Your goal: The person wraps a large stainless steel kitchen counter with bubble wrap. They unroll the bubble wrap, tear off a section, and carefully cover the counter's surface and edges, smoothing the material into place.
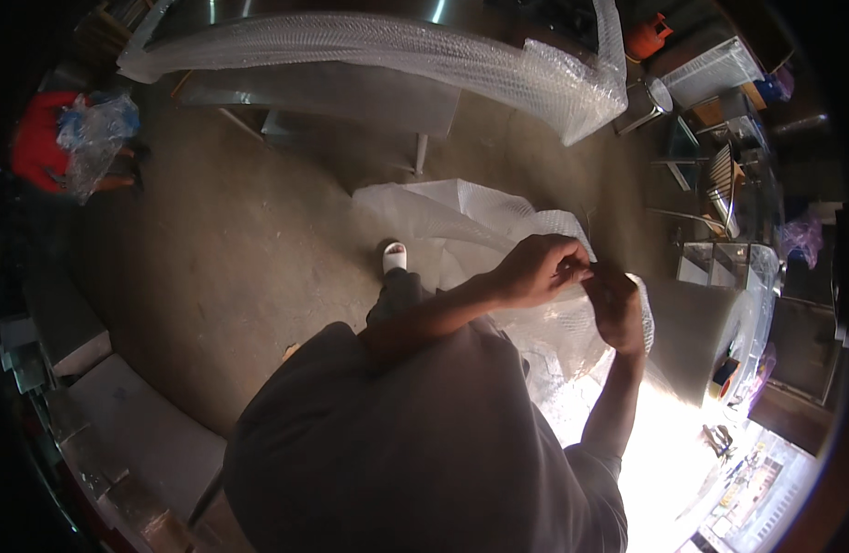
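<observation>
Both hands, left (538, 269) and right (616, 309), pinch bubble wrap (461, 221) between them

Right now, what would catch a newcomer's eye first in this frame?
At centre, the left hand and right hand meet, pinching a crumpled sheet of bubble wrap that spills toward the concrete floor. Along the top, another long bubble-wrap sheet drapes over a metal table. A sunlit glare burns at lower right.
</observation>
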Tool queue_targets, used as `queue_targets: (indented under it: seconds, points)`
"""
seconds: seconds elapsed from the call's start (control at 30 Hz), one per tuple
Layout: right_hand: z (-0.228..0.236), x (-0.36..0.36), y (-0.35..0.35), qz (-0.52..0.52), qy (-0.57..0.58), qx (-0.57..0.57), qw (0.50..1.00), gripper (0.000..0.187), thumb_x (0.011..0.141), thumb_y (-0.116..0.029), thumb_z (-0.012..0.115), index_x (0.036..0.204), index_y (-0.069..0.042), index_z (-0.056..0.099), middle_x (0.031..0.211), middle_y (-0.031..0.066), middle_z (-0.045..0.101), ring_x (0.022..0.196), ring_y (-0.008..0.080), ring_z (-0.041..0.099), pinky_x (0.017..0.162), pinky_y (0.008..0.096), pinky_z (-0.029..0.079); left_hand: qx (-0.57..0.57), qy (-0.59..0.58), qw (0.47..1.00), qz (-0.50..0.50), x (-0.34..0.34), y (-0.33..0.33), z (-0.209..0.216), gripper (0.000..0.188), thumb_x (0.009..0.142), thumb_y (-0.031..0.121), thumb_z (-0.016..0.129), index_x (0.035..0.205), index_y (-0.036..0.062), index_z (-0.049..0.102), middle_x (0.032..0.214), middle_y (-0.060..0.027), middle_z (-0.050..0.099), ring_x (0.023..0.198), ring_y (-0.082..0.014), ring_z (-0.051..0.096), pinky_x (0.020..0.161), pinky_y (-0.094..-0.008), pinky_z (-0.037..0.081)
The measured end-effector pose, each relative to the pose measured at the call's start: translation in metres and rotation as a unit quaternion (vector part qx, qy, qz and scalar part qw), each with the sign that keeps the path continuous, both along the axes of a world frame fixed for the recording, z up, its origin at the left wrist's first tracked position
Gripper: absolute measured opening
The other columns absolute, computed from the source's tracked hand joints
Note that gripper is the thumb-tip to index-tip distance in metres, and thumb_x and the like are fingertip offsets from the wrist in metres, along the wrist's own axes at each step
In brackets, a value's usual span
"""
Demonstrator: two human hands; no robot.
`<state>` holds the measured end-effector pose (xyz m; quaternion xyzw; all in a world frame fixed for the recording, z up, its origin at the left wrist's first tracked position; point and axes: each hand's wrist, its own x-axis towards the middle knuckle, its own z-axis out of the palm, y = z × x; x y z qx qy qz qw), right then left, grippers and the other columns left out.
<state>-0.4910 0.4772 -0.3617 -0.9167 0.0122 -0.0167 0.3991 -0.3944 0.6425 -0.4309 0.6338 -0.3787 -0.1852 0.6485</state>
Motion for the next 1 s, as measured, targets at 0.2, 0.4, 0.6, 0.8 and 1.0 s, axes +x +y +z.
queue_targets:
  seconds: [0.2, 0.4, 0.6, 0.8, 1.0]
  points:
    - [0.059, -0.006, -0.032, 0.056, 0.047, -0.097, 0.993, 0.020, 0.086, 0.007, 0.068, 0.104, 0.001, 0.072, 0.094, 0.0152, 0.068, 0.085, 0.0284, 0.068, 0.074, 0.0357, 0.055, -0.001, -0.131, 0.991, -0.036, 0.027, 0.020, -0.056, 0.081, 0.077, 0.033, 0.088, 0.143, 0.0107, 0.049, 0.114, -0.0089, 0.063, 0.110, -0.0266, 0.060, 0.100, -0.0419, 0.045]
    - [0.131, -0.005, -0.059, 0.150, 0.096, -0.077, 0.981, 0.027, 0.076, 0.014, 0.071, 0.099, 0.001, 0.073, 0.092, 0.0149, 0.067, 0.086, 0.0292, 0.067, 0.072, 0.0379, 0.056, 0.174, -0.146, 0.972, 0.055, 0.090, 0.022, -0.146, 0.060, 0.088, 0.037, 0.075, 0.140, 0.0152, 0.055, 0.143, -0.0126, 0.051, 0.136, -0.0342, 0.043, 0.115, -0.0478, 0.035]
    - [0.201, -0.004, -0.083, 0.169, 0.147, -0.146, 0.964, 0.026, 0.073, 0.007, 0.076, 0.097, 0.000, 0.071, 0.087, 0.0138, 0.064, 0.083, 0.0284, 0.066, 0.070, 0.0383, 0.055, 0.057, -0.151, 0.970, -0.182, 0.087, -0.045, -0.161, 0.052, 0.083, 0.035, 0.081, 0.125, 0.0120, 0.060, 0.151, -0.0160, 0.049, 0.149, -0.0354, 0.033, 0.118, -0.0510, 0.030]
    - [0.250, -0.033, -0.102, -0.015, 0.258, -0.281, 0.924, 0.009, 0.078, -0.010, 0.073, 0.082, -0.003, 0.069, 0.082, 0.0100, 0.063, 0.078, 0.0254, 0.065, 0.069, 0.0372, 0.052, -0.005, 0.037, 0.964, -0.263, 0.097, -0.063, -0.123, 0.027, 0.084, 0.016, 0.079, 0.083, 0.0060, 0.054, 0.104, -0.0114, 0.072, 0.114, -0.0264, 0.066, 0.094, -0.0384, 0.051]
    - [0.273, -0.055, -0.165, -0.340, 0.232, -0.219, 0.885, 0.021, 0.097, -0.029, 0.063, 0.101, -0.009, 0.069, 0.074, -0.0058, 0.054, 0.056, 0.0035, 0.040, 0.050, 0.0226, 0.031, -0.029, -0.175, 0.984, -0.012, 0.101, -0.039, -0.061, 0.041, 0.089, 0.018, 0.074, 0.127, 0.0089, 0.061, 0.106, -0.0110, 0.069, 0.094, -0.0314, 0.070, 0.083, -0.0395, 0.056]
